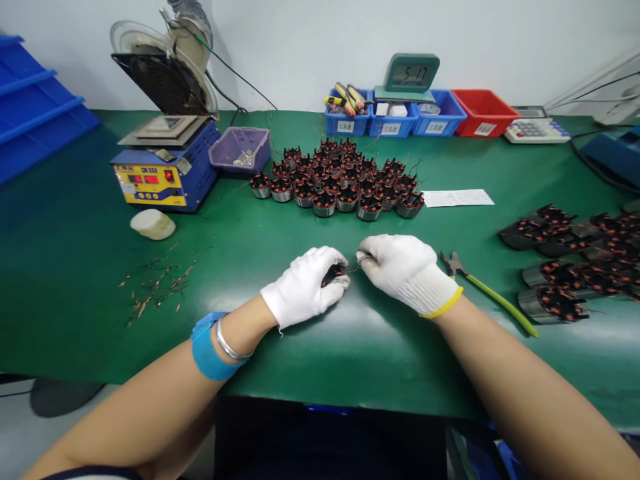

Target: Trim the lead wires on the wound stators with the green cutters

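Observation:
White gloves cover both hands. My left hand (310, 285) is wrapped round a motor stator (334, 274), a black ring with copper windings that shows only in part between thumb and fingers. Just to the right, my right hand (397, 270) is closed in a pinch on a thin wire (354, 269) running from that stator. The fingertips hide the wire's far end. Beyond the hands stands a group of several similar stators (325, 203). Diagonal cutters (493, 297) with yellow-green handles lie beside my right wrist, jaws pointing away from me.
Wire offcuts (160, 283) and a round whitish pad (153, 224) lie at left, near a blue-yellow soldering unit (155, 183) and purple tray (237, 163). More stators (565, 287) stand right. A paper strip (457, 198), blue bins (347, 125) and red bin (484, 110) are further back.

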Motion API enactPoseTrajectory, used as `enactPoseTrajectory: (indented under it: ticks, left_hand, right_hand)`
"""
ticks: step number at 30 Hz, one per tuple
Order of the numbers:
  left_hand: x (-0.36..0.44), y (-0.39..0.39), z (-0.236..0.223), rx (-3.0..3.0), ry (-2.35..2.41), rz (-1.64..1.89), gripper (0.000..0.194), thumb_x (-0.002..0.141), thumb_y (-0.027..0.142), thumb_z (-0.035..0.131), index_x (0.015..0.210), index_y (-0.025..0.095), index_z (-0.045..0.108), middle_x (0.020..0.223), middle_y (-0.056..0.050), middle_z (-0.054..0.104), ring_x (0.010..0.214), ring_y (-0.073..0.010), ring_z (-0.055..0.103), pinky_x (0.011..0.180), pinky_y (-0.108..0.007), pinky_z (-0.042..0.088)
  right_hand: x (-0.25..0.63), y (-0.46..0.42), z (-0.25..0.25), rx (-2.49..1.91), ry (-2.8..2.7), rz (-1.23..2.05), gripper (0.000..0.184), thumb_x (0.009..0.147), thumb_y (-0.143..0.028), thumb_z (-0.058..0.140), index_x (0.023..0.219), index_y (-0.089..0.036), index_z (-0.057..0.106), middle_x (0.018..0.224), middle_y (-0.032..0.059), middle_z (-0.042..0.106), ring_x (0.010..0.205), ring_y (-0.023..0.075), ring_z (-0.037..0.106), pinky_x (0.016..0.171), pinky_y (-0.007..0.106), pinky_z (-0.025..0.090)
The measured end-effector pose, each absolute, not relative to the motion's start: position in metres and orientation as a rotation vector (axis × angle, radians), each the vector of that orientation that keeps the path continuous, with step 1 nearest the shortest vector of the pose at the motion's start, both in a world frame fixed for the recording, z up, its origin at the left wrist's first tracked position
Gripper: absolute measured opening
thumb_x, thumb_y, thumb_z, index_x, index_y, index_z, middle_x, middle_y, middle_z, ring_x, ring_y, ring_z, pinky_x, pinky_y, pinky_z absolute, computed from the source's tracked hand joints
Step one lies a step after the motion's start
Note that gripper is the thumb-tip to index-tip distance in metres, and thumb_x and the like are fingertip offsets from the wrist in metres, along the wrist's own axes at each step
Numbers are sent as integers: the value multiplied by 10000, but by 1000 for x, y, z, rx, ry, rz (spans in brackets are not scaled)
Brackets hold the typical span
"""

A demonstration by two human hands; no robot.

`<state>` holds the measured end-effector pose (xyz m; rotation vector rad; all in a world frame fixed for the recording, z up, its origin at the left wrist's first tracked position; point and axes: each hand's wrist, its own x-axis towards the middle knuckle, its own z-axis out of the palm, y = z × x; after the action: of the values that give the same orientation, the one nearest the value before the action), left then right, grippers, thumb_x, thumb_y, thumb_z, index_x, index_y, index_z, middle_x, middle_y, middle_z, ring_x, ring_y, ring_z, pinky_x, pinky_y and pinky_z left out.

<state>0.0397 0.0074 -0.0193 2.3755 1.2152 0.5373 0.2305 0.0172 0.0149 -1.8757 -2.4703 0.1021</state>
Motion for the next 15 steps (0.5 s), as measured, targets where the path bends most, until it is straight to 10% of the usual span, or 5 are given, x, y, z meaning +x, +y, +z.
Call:
enactPoseTrajectory:
  ticks: [8,15]
  left_hand:
    - [47,8,-23,2346,1281,608,186,783,282,512,925,179,573,892,-58,631,850,-219,571,769,-358,471]
    - [47,8,-21,2335,1294,594,192,739,262,518,906,187,575,895,-58,636,856,-222,581,785,-365,478]
  right_hand:
    - [248,21,0,-1610,-2089,1278,329,787,-365,630,1079,-227,693,837,13,727,689,159,635,604,244,446]
    - [231,13,9,-1789,-2128,1108,156,755,-264,571,808,-208,707,656,-20,657,558,115,537,519,228,353]
